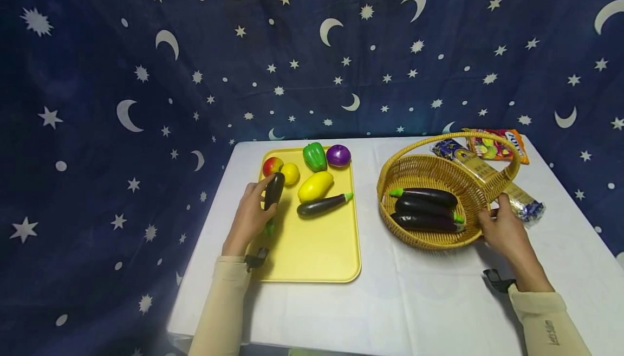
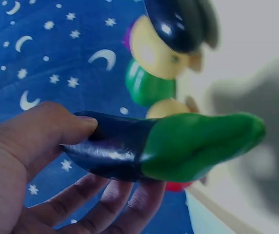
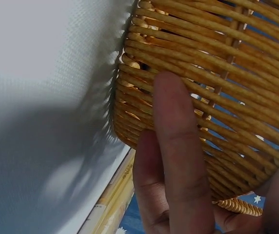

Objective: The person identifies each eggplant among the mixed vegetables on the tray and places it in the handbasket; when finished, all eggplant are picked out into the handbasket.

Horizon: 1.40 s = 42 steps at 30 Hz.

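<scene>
My left hand [image 1: 251, 212] pinches an eggplant [image 2: 115, 146] between thumb and fingers, its green stem end [image 2: 203, 144] pointing away from the palm in the left wrist view. It is above the left side of a yellow tray [image 1: 317, 258]. On that tray lie another eggplant [image 1: 322, 206], a yellow mango [image 1: 316, 186], a lemon [image 1: 290, 173], a red-yellow fruit [image 1: 272, 166], a green bell pepper [image 1: 314, 156] and a purple onion [image 1: 338, 155]. At the right, my right hand [image 1: 504, 228] grips the rim of a wicker basket [image 1: 429, 243] holding three eggplants [image 1: 429, 221].
Behind the basket lie a long clear packet with blue ends [image 1: 519, 199] and an orange snack bag [image 1: 497, 147]. A white cloth [image 1: 390, 302] covers the table. A dark blue curtain with moons and stars [image 1: 302, 101] hangs behind it.
</scene>
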Tool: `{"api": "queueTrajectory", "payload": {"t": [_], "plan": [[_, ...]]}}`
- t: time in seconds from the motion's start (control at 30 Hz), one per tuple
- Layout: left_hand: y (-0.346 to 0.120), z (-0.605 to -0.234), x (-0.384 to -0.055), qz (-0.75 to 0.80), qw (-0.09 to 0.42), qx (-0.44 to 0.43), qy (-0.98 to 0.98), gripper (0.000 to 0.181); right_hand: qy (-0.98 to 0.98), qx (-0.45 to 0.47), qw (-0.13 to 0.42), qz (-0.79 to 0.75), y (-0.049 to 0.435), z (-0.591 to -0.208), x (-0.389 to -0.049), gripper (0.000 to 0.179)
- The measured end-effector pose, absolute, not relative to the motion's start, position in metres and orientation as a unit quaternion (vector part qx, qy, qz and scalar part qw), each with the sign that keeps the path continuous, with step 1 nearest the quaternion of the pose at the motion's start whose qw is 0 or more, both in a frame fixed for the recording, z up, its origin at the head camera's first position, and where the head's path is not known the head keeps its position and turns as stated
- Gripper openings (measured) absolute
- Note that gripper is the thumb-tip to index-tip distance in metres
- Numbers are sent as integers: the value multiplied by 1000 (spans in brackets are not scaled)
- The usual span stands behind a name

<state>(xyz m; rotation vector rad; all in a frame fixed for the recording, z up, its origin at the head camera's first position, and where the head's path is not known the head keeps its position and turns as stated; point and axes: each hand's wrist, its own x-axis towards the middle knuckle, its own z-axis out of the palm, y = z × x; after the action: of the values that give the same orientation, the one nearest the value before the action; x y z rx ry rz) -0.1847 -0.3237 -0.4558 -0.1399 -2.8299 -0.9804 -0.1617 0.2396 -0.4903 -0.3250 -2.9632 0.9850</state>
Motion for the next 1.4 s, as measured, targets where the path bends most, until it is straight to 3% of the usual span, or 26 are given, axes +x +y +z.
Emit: {"api": "queueTrajectory", "payload": {"t": [0.33,1.0,1.2,1.4], "plan": [[-285,-431,-178,-348,96,-134,-923,81,-943,-106,9,315,244,-492,-158,53],[-194,-411,-177,-261,38,-344,-901,80,-941,-96,19,325,239,-491,-157,51],[-167,-396,-181,-227,47,-409,-882,81,-940,-92,21,328,237,-491,-160,51],[-127,-382,-191,-185,53,-470,-861,71,-940,-86,36,329,237,-492,-159,44]]}}
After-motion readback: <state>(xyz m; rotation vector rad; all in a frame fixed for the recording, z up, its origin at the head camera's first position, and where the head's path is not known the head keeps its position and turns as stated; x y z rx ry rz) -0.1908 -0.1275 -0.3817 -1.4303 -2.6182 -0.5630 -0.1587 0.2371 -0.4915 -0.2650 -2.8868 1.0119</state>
